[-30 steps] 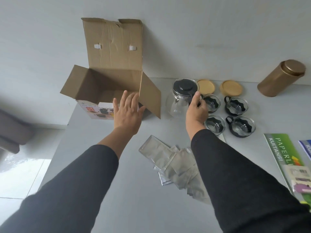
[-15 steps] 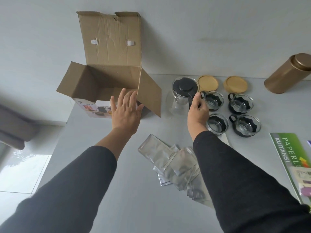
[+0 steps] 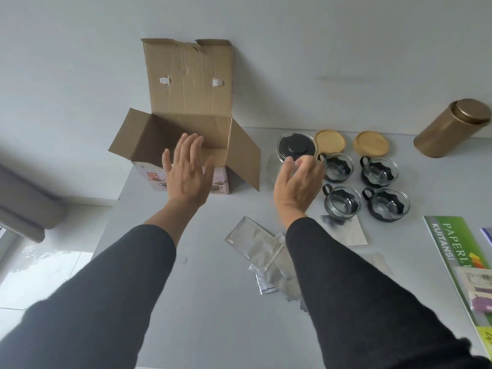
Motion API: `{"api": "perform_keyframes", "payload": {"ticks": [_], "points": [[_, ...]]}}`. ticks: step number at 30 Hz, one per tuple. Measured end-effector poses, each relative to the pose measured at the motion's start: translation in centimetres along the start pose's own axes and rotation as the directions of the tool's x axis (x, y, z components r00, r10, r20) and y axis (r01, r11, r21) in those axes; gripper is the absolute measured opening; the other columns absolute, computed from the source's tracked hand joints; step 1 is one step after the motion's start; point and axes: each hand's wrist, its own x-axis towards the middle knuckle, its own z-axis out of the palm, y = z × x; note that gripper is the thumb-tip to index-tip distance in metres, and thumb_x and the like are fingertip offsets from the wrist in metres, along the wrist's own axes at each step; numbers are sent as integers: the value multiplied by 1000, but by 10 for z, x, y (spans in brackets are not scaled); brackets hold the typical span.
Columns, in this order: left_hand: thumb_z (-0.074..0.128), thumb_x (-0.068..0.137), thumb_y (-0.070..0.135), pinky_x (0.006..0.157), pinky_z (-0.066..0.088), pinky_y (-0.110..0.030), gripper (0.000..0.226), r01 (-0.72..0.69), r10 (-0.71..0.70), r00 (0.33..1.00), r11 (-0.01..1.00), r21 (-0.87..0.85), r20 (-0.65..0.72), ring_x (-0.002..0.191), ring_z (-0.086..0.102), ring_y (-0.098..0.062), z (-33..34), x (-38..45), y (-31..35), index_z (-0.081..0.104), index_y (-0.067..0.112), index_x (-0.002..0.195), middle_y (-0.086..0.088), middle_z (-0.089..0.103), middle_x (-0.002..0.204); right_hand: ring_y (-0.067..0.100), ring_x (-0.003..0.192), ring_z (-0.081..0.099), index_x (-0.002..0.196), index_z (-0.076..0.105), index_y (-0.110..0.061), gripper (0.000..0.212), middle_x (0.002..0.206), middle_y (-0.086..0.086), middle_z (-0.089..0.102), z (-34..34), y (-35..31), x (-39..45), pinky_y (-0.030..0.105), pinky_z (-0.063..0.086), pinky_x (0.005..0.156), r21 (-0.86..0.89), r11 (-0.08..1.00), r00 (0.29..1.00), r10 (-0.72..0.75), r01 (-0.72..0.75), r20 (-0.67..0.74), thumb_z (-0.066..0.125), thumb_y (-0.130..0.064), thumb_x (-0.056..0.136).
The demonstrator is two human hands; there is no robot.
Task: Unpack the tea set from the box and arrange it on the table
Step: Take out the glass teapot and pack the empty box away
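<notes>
Just beyond the right hand (image 3: 298,187), whose grip is spread loose and empty, stands the glass teapot (image 3: 295,153) with its black lid on. Whether the fingertips brush the pot's glass I cannot tell; that hand is a little blurred. To that grip's right sit four glass cups (image 3: 366,186) in black holders, two by two, and past them two round wooden coasters (image 3: 351,142) lie flat near the wall. By this showing the tea set looks mostly unpacked and laid out.

The left hand (image 3: 187,174) hangs flat, fingers apart, holding nothing, over the near edge of the cardboard box (image 3: 186,123), which stands with its flaps up, just left of the teapot. Its inside is largely hidden by that hand, so I cannot say whether anything is left in it. What remains, I judge, is a check of the box and perhaps tidying.

Nearer than both grips, crumpled clear wrappers (image 3: 266,254) lie scattered on the pale grey surface (image 3: 202,302). Far right of the right grip stand a gold canister (image 3: 452,129) and a green booklet (image 3: 460,257). A plain pale wall (image 3: 319,49) backs the surface; glossy floor tiles (image 3: 42,270) show at the left.
</notes>
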Motion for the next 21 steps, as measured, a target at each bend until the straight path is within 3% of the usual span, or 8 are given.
{"api": "perform_keyframes", "payload": {"ticks": [3, 5, 7, 10, 13, 16, 18, 21], "points": [[44, 95, 27, 118, 5, -48, 51, 171, -169, 984, 985, 24, -63, 146, 12, -17, -17, 11, -22, 32, 15, 143, 0, 25, 154, 36, 79, 54, 71, 50, -4, 41, 80, 18, 56, 11, -30, -21, 39, 42, 70, 100, 995, 955, -4, -27, 298, 36, -37, 91], [49, 92, 23, 117, 5, -50, 57, 336, -333, 937, 942, 10, -100, 147, 6, -19, -27, 20, -38, 27, 17, 144, -1, 17, 156, 34, 82, 54, 61, 40, -11, 44, 80, 18, 55, 18, -49, -31, 34, 38, 70, 50, 993, 855, 69, -110, 514, 35, -38, 97], [55, 90, 24, 116, 7, -53, 67, 524, -524, 849, 852, -16, -69, 148, 0, -22, -35, 27, -54, 18, 17, 146, -3, 8, 158, 31, 82, 51, 55, 38, -14, 52, 80, 17, 53, 23, -67, -38, 32, 36, 72, -32, 978, 752, 180, -208, 635, 33, -41, 99], [63, 84, 29, 114, 21, -52, 86, 772, -765, 634, 616, -156, 118, 146, 10, -26, -41, 37, -81, 9, 16, 149, -8, 17, 155, 33, 102, 57, 87, 64, -3, 69, 107, 19, 63, 33, -85, -42, 36, 43, 89, -195, 910, 591, 388, -365, 707, 23, -58, 96], [65, 77, 33, 96, 46, -42, 87, 846, -783, 512, 388, -365, 353, 122, 48, -30, -40, 39, -103, 14, 11, 145, -12, 49, 131, 31, 116, 53, 113, 62, -3, 76, 127, 17, 57, 38, -99, -45, 33, 39, 92, -314, 849, 484, 507, -426, 714, 22, -64, 93], [57, 81, 21, 87, 50, -38, 64, 813, -724, 554, 363, -455, 411, 101, 56, -30, -45, 37, -118, 26, 10, 136, -12, 53, 123, 32, 121, 50, 124, 56, -4, 69, 133, 18, 53, 48, -112, -53, 34, 38, 96, -326, 826, 486, 542, -460, 686, 23, -58, 95], [50, 85, 13, 84, 48, -34, 53, 804, -710, 568, 371, -465, 416, 101, 54, -32, -53, 41, -127, 30, 11, 134, -13, 51, 125, 32, 123, 49, 129, 53, -7, 67, 134, 16, 53, 53, -121, -61, 36, 38, 100, -317, 824, 534, 551, -469, 641, 26, -57, 94], [43, 89, 7, 76, 49, -33, 57, 768, -661, 626, 431, -474, 413, 88, 52, -30, -59, 45, -143, 25, 20, 141, -9, 53, 116, 31, 132, 41, 143, 35, -13, 59, 146, 13, 41, 56, -135, -76, 38, 36, 105, -247, 820, 614, 556, -516, 560, 36, -49, 96]]}}
